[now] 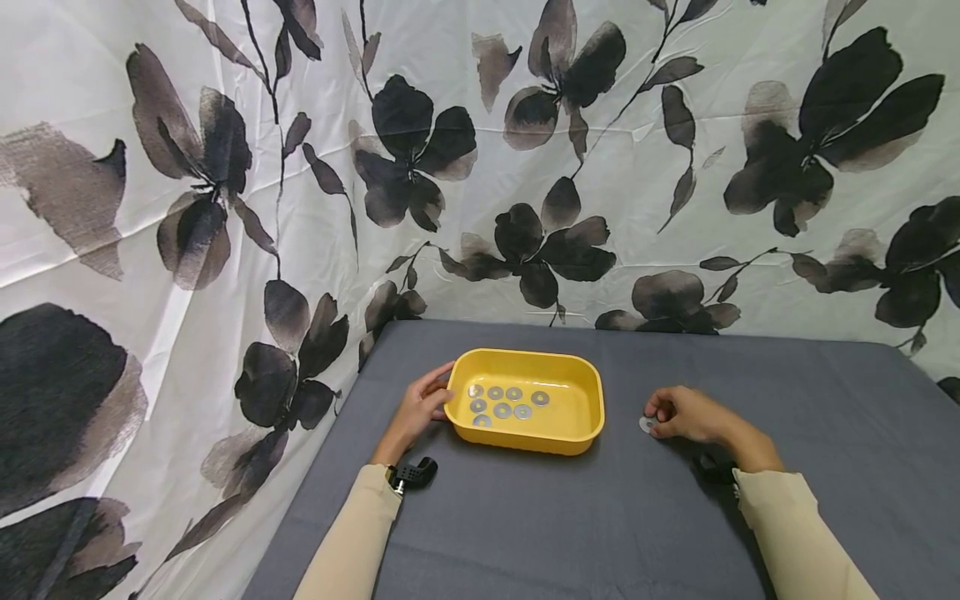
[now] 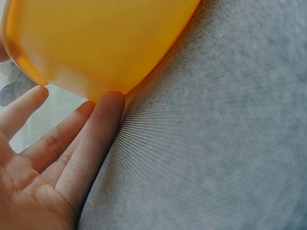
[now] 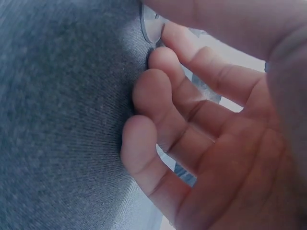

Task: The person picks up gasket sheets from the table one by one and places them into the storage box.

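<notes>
My left hand [image 1: 418, 410] is at the left end of a yellow plastic tray [image 1: 525, 440], its thumb at the rim and its fingers against the outer wall. The left wrist view shows those fingers [image 2: 88, 143] nearly straight below the tray wall. Inside the tray, several flat metal washers [image 1: 502, 410] lie in loose rows toward the left side. To the right of the tray, my right hand [image 1: 693, 415] pinches a metal washer [image 1: 647, 425] at the tabletop. In the right wrist view the washer [image 3: 152, 28] shows between thumb and forefinger, the other fingers curled loosely.
A grey cloth [image 1: 600, 525] covers the table under both hands and the tray. Behind and to the left hangs a white curtain [image 1: 465, 292] with dark flowers, close to the table's edges. Black bands with devices [image 1: 416, 473] sit on both wrists.
</notes>
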Demonstrator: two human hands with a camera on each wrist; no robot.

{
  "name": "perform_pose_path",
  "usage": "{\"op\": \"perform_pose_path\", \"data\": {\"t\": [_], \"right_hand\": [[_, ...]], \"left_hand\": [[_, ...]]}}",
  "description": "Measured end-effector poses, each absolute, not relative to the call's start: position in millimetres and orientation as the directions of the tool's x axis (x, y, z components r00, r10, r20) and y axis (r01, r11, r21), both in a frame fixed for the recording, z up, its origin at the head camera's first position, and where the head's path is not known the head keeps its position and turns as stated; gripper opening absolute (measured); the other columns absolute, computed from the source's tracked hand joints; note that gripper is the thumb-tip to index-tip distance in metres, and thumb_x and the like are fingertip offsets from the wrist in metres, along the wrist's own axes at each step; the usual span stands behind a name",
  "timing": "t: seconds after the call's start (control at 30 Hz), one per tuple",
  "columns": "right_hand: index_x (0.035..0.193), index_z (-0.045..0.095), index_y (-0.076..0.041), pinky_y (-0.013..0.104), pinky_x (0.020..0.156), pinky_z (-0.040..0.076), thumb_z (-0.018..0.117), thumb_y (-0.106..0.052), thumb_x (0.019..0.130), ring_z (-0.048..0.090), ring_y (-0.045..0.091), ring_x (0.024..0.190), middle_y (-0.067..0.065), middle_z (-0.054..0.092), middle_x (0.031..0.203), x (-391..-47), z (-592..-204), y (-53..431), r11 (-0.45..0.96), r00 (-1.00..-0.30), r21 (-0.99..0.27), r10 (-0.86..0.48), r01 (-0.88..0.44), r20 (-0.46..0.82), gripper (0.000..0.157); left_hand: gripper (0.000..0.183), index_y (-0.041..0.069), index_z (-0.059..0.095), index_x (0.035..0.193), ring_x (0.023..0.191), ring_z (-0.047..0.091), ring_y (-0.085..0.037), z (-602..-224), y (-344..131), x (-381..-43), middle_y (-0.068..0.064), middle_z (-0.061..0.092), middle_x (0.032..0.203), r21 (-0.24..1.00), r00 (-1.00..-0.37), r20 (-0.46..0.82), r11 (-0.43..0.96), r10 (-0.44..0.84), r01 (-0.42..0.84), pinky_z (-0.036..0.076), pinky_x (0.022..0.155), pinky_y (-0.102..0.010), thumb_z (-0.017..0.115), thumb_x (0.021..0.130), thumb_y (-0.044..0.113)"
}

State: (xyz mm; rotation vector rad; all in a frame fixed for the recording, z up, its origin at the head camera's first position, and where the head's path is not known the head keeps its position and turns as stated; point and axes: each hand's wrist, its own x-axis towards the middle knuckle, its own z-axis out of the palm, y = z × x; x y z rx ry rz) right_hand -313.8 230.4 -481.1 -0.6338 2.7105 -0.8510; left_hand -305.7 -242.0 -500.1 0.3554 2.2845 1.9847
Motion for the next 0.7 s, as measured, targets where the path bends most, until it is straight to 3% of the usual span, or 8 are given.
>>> {"op": "perform_pose_path", "data": {"t": [0.13, 0.33, 0.7], "right_hand": [[0.091, 0.06, -0.006, 0.023, 0.062, 0.039, 0.08, -0.018, 0.075, 0.049, 0.008, 0.071, 0.002, 0.058, 0.079, -313, -481, 230, 0.733, -0.876, -0.574, -0.48, -0.365, -0.056, 0.028], [0.09, 0.057, -0.007, 0.022, 0.058, 0.039, 0.08, -0.014, 0.074, 0.049, 0.007, 0.065, -0.001, 0.057, 0.074, -313, -479, 229, 0.73, -0.872, -0.568, -0.488, -0.38, -0.044, 0.029], [0.109, 0.066, -0.006, 0.025, 0.051, 0.042, 0.071, -0.016, 0.085, 0.049, 0.01, 0.056, 0.0, 0.056, 0.067, -311, -474, 228, 0.707, -0.851, -0.623, -0.511, -0.335, -0.122, 0.026]], "left_hand": [[0.057, 0.011, 0.038, 0.148, 0.107, 0.06, -0.043, -488, -240, -299, -0.03, 0.053, 0.132, 0.985, -0.963, 0.076, 0.133, 0.257, 0.114, 0.06, 0.071, -0.033, 0.056, 0.094, 0.011], [0.056, 0.013, 0.04, 0.147, 0.108, 0.059, -0.045, -486, -239, -297, -0.03, 0.053, 0.132, 0.988, -0.967, 0.062, 0.125, 0.247, 0.096, 0.06, 0.071, -0.033, 0.056, 0.094, 0.011], [0.055, 0.015, 0.04, 0.147, 0.109, 0.058, -0.046, -486, -240, -298, -0.029, 0.054, 0.132, 0.988, -0.966, 0.051, 0.132, 0.254, 0.086, 0.06, 0.072, -0.034, 0.055, 0.095, 0.011]]}}
